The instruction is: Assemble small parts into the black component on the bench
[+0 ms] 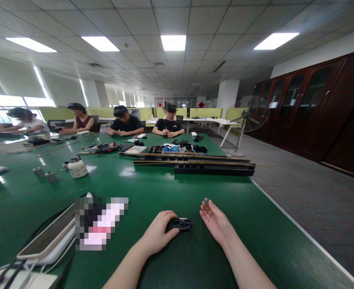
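My left hand rests on the green table with its fingers curled round a small black part, which lies on the tabletop. My right hand is just to the right of that part, palm turned inward and fingers stretched out. A small grey piece sits at its fingertips; whether the fingers pinch it or only touch it is unclear.
Long black rails lie across the table's middle, with tools and boxes behind. A white jar stands left. A tablet with cables lies near left. Several people sit at the far end. A floor fan stands right of the table.
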Demonstrator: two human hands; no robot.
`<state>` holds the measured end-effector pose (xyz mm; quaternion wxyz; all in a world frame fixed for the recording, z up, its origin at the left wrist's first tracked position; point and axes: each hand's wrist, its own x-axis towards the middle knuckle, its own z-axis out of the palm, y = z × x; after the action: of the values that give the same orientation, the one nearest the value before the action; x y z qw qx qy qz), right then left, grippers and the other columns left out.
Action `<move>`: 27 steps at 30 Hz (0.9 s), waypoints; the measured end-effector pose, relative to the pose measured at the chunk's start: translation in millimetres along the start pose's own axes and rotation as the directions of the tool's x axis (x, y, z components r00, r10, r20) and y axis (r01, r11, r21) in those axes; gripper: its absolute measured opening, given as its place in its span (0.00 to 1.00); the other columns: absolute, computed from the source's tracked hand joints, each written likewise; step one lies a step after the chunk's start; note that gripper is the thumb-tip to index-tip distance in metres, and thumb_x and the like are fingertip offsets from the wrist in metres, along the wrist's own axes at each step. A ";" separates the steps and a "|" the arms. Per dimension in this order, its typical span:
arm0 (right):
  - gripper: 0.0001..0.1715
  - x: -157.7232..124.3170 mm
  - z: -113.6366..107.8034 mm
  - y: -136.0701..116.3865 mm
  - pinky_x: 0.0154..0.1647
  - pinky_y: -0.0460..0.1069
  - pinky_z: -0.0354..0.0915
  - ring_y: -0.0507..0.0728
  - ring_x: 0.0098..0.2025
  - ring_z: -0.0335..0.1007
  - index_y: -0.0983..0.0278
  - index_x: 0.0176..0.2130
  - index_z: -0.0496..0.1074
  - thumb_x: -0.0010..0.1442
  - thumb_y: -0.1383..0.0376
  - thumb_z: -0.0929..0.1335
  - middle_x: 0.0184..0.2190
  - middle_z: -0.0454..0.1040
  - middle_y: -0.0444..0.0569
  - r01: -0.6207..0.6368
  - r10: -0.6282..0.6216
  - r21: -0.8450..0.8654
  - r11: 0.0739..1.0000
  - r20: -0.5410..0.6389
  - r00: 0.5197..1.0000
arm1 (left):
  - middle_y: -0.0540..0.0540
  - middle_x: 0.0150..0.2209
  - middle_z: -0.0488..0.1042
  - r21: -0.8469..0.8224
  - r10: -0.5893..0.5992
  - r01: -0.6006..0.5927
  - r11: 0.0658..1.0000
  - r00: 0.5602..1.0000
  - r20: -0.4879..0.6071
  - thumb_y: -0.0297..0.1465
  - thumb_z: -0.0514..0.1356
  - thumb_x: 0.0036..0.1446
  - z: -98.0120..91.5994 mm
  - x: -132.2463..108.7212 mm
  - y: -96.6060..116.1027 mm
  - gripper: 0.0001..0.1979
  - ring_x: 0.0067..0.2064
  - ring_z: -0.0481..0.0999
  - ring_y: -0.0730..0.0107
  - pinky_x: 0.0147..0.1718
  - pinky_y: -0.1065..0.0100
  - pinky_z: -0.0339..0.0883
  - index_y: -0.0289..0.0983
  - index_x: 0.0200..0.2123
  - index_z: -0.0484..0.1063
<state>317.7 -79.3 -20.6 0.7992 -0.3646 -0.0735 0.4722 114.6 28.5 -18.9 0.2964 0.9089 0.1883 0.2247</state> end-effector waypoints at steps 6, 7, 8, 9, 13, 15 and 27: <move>0.11 0.5 -0.5 0.0 0.40 0.47 0.67 0.51 0.35 0.72 0.59 0.30 0.74 0.42 0.62 0.75 0.29 0.77 0.42 0.012 -0.012 -0.012 1.000 -0.007 1.000 | 0.44 0.48 0.68 -0.002 0.002 -0.002 1.000 1.000 0.000 0.31 0.60 0.51 1.8 0.2 -3.3 0.17 0.51 0.65 0.60 0.53 0.58 0.58 0.40 0.45 0.66; 0.11 0.3 -0.2 -0.3 0.40 0.46 0.67 0.51 0.35 0.72 0.59 0.30 0.74 0.42 0.62 0.75 0.28 0.77 0.42 0.007 -0.007 -0.013 1.000 -0.006 1.000 | 0.44 0.48 0.68 -0.001 0.002 -0.002 1.000 1.000 -0.001 0.31 0.60 0.51 1.8 0.2 -3.4 0.17 0.51 0.65 0.60 0.53 0.58 0.58 0.40 0.45 0.66; 0.12 0.0 0.2 -0.6 0.40 0.46 0.67 0.51 0.34 0.72 0.59 0.30 0.74 0.41 0.62 0.75 0.28 0.77 0.41 0.000 0.000 -0.009 1.000 -0.006 1.000 | 0.44 0.48 0.68 0.001 0.002 -0.002 1.000 1.000 -0.003 0.31 0.60 0.51 1.7 0.1 -3.4 0.17 0.51 0.65 0.60 0.52 0.58 0.58 0.40 0.45 0.66; 0.12 -0.3 0.7 -0.9 0.40 0.46 0.67 0.50 0.34 0.72 0.59 0.30 0.74 0.41 0.63 0.75 0.28 0.77 0.41 -0.007 0.007 0.000 1.000 -0.006 1.000 | 0.44 0.48 0.68 0.002 0.001 -0.001 1.000 1.000 -0.004 0.31 0.60 0.51 1.6 0.1 -3.2 0.17 0.51 0.65 0.60 0.52 0.58 0.58 0.40 0.45 0.66; 0.12 -1.4 2.5 -1.8 0.38 0.45 0.68 0.50 0.33 0.72 0.60 0.29 0.74 0.41 0.65 0.75 0.27 0.77 0.41 -0.025 0.025 0.049 0.999 -0.010 1.000 | 0.45 0.48 0.68 0.008 0.005 -0.005 1.000 1.000 -0.006 0.31 0.60 0.51 1.0 0.0 -2.1 0.16 0.51 0.65 0.60 0.52 0.59 0.58 0.40 0.45 0.66; 0.11 -1.9 3.0 -1.9 0.37 0.45 0.68 0.50 0.32 0.72 0.60 0.29 0.74 0.42 0.65 0.75 0.27 0.77 0.41 -0.020 0.021 0.056 0.998 -0.018 1.000 | 0.45 0.48 0.68 0.010 0.003 -0.003 1.000 1.000 -0.006 0.31 0.60 0.51 0.8 -0.1 -1.5 0.16 0.51 0.65 0.60 0.52 0.59 0.59 0.40 0.45 0.66; 0.11 -1.3 2.0 -1.1 0.37 0.45 0.68 0.50 0.33 0.72 0.60 0.30 0.74 0.42 0.65 0.75 0.28 0.77 0.41 -0.011 0.011 0.043 0.999 -0.013 1.000 | 0.44 0.47 0.68 0.019 0.008 -0.007 1.000 1.000 -0.007 0.30 0.60 0.51 0.4 0.2 -0.9 0.16 0.51 0.65 0.61 0.52 0.61 0.59 0.38 0.45 0.67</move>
<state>316.8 -79.7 -18.1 0.8047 -0.3509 -0.0559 0.4756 114.8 29.1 -19.6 0.2863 0.9117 0.1881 0.2270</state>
